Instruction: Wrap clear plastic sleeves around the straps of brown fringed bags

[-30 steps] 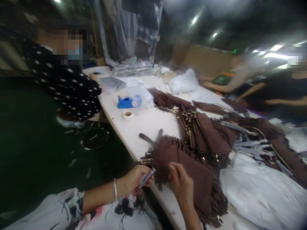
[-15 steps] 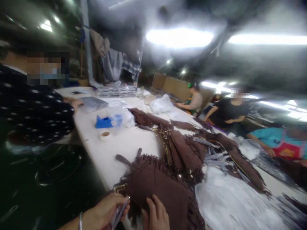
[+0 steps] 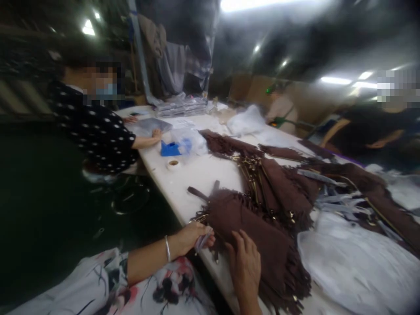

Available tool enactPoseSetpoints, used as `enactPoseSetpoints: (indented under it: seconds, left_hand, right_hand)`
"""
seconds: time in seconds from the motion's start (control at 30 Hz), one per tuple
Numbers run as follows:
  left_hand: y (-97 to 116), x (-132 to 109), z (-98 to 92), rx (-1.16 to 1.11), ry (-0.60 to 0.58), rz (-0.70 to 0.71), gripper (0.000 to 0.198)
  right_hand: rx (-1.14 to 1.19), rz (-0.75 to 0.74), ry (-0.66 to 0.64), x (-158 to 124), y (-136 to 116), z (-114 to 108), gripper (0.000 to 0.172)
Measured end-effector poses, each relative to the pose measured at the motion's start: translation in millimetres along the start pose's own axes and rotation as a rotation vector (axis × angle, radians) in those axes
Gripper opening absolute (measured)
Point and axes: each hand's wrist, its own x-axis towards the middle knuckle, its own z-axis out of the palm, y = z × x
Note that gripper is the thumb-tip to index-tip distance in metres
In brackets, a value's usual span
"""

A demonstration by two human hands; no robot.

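A brown fringed suede bag (image 3: 259, 236) lies at the near edge of the white table (image 3: 197, 175). My left hand (image 3: 192, 237), a bangle on its wrist, pinches a small greyish strip (image 3: 203, 239) beside the bag's left corner, near a gold clasp (image 3: 201, 216). My right hand (image 3: 244, 262) rests flat on the bag's front flap, fingers spread. More brown fringed bags (image 3: 278, 183) with gold chains are heaped behind it.
A blue tape dispenser (image 3: 169, 148) and a tape roll (image 3: 173, 164) sit further up the table. White wrapping sheets (image 3: 354, 262) lie at right. A person in a dotted top (image 3: 95, 131) works at left; other people sit at the far right.
The view has tilted back down from the ceiling lights. My right hand has flattened onto the bag. The person in the dotted top has reached a hand onto the table.
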Motion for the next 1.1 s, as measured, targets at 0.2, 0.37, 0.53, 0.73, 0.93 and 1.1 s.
enactPoseSetpoints:
  seconds: [0.2, 0.37, 0.53, 0.73, 0.93, 1.1]
  left_hand:
    - [-15.5, -31.6, -26.7, 0.225, -0.005, 0.037, 0.059]
    - [-1.3, -45.5, -48.2, 0.660, 0.241, 0.413, 0.029]
    - [15.3, -36.3, -45.3, 1.316, 0.337, 0.769, 0.012]
    - [39.2, -26.8, -24.2, 1.537, 0.305, 0.782, 0.010]
    - [46.5, -13.7, -21.7, 0.998, -0.063, 0.312, 0.022]
    - [31.0, 0.9, -21.4, 0.651, -0.158, 0.128, 0.039]
  right_hand:
    - [0.017, -0.002, -0.006, -2.9, -3.0, -2.5, 0.045]
    - [-0.006, -0.016, 0.017, -3.1, -6.8, -2.7, 0.050]
    - [-0.013, 0.015, 0.074, -6.1, -16.1, 1.8, 0.040]
    - [-0.023, 0.139, 0.139, 5.6, -12.3, -2.0, 0.025]
    - [-0.004, 0.229, 0.039, 17.2, -4.9, -15.6, 0.022]
    - [0.011, 0.250, 0.052, 18.8, -10.0, -11.1, 0.028]
